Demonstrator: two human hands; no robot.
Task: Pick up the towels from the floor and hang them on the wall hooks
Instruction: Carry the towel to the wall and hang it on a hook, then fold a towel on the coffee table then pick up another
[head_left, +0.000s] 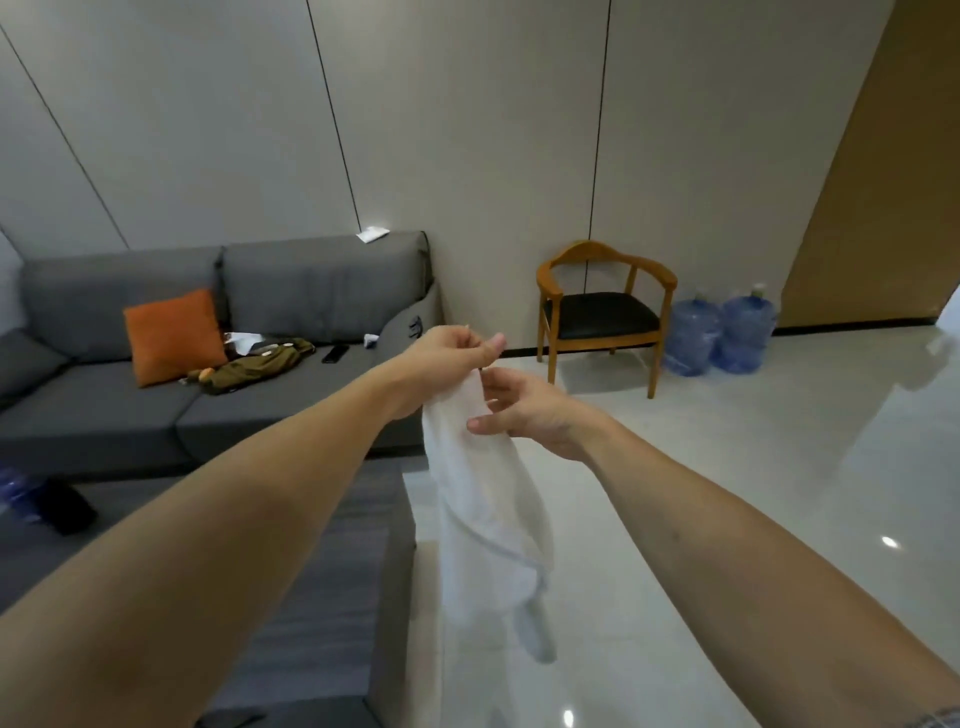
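Both arms are reaching out in front, and the towel (485, 512) is hanging in mid-air between them, well clear of the floor (727, 493). The left hand (457, 351) is pinching the towel's top corner between thumb and curled fingers, right at the highest point of the cloth. The right hand (524, 410) is sitting just below and to the right, thumb pressing against the white fabric from the near side while the other fingers are curling round its upper edge (how firmly it is gripping, I cannot tell). The towel is drooping in a long twisted fold, its lower end blurring near the bottom of the view. Behind the hands, on the left, a grey sofa (104, 405) is running along the far wall (467, 130), carrying an orange cushion (174, 335), an olive garment (257, 364) crumpled beside it and a dark phone (335, 353) lying flat on the seat. Farther right, a wooden chair (605, 306) with a black seat is standing against the wall, and two blue water jugs (719, 332) are sitting just beside it on the glossy pale floor. A grey rug (322, 571) is lying near the sofa, under the left arm.
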